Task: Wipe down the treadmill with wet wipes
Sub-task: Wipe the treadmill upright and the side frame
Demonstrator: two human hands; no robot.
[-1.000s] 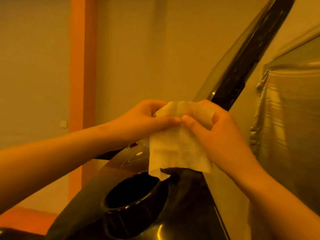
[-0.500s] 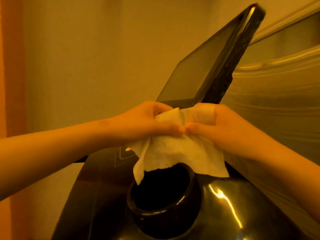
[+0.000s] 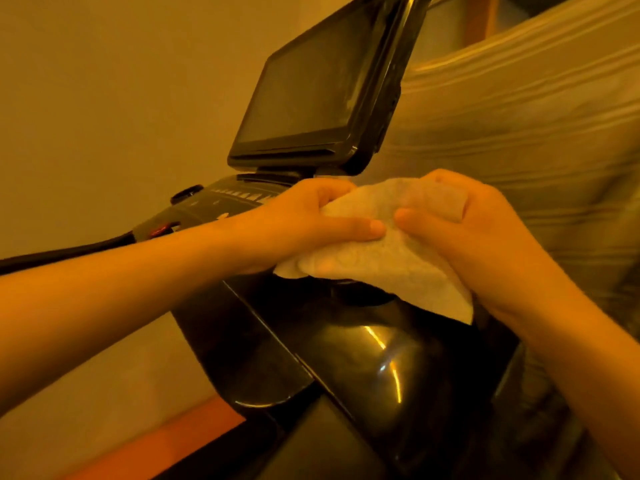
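A white wet wipe (image 3: 377, 261) is held between both hands above the glossy black treadmill console (image 3: 363, 358). My left hand (image 3: 304, 223) grips the wipe's left part, thumb on top. My right hand (image 3: 474, 237) pinches its right part, with a fold draped over the fingers. The wipe's lower edge hangs over the console's cup holder, which is mostly hidden. The dark treadmill screen (image 3: 311, 88) stands tilted behind the hands.
A black handlebar (image 3: 69, 251) runs left from the console with a red-marked piece (image 3: 159, 230) near its base. A plastic-wrapped bulky object (image 3: 536, 133) stands close on the right. A plain wall fills the left, with an orange strip (image 3: 156, 441) low down.
The view swung so the screen and control panel now show face-on. Both hands kept hold of the wipe and bunched it more tightly over the cup holder.
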